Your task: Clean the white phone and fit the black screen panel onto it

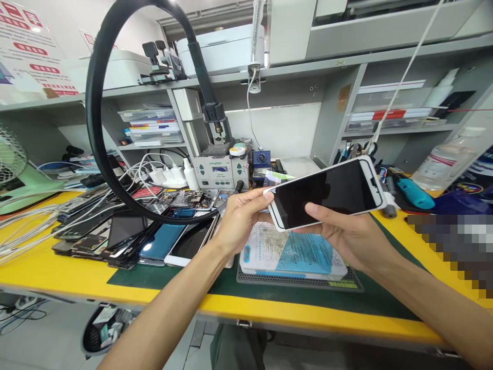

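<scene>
A white-framed smartphone (339, 187) with a dark screen is held up in both hands, tilted so its right end is higher. My left hand (246, 208) pinches its left end between thumb and fingers. Across the lower edge, my right hand (346, 231) grips the phone, its thumb on the glass and its fingers behind. Below the phone, a white and blue box or booklet (288, 252) lies on a dark mat (300, 281). Left of my left hand are a white phone (185, 252) and a blue phone (159, 244). The phone's back is hidden.
A hot-air station (221, 172) stands behind, its thick black hose (92, 103) looping high on the left. Stacked phone parts (90, 239) and white cables (23, 241) crowd the left. A clear bottle (442, 159) and a turquoise tool (416, 193) sit right. Shelves (288, 72) span the back.
</scene>
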A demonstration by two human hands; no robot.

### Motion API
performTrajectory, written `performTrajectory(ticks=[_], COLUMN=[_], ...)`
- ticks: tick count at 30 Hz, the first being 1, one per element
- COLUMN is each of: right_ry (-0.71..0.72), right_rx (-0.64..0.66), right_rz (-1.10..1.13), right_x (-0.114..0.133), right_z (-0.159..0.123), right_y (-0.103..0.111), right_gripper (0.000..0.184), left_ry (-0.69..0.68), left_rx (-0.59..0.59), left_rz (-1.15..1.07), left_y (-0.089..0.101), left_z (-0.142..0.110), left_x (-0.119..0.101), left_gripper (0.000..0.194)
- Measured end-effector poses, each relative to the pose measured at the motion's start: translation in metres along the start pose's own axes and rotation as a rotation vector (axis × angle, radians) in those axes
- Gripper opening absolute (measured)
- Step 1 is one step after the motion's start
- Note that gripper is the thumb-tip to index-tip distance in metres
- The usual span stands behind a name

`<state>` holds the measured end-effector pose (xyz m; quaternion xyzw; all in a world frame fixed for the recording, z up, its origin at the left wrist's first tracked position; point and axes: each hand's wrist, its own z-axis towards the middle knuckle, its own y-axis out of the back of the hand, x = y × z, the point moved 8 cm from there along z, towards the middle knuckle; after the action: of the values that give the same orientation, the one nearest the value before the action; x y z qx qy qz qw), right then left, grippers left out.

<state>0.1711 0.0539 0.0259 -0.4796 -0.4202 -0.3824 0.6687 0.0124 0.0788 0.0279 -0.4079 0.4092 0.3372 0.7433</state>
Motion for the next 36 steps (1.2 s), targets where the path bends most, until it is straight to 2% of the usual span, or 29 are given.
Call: performTrajectory(ticks=[3,8,13,28,36], right_ry=[-0.011,-0.01,-0.015,0.016,0.005], right_rx=[-0.022,-0.029,-0.029,-0.018,-0.046], right_rz=[0.016,0.038,0.025,-0.039,-0.044], right_x=[-0.001,0.001,0.001,0.0,-0.001], right_z=[0.001,0.001,0.0,-0.001,-0.001], right_y=[0.003,0.004,0.003,0.002,0.001], right_gripper=[0.052,0.053,0.048,0.062,0.053], left_ry=[-0.004,0.023,0.02,-0.005,-0.031], left_rx=[0.009,0.049,-0.001,-0.103,-0.164], left_rz=[0.0,-0.035,-0.029,-0.006,0.028], left_y=[-0.003,-0.01,-0.007,0.001,0.004], left_z=[-0.001,-0.003,-0.004,-0.003,-0.001], left_x=[-0.001,-0.001,-0.002,0.0,0.0], left_gripper=[0.024,0.041,0.029,0.028,0.019])
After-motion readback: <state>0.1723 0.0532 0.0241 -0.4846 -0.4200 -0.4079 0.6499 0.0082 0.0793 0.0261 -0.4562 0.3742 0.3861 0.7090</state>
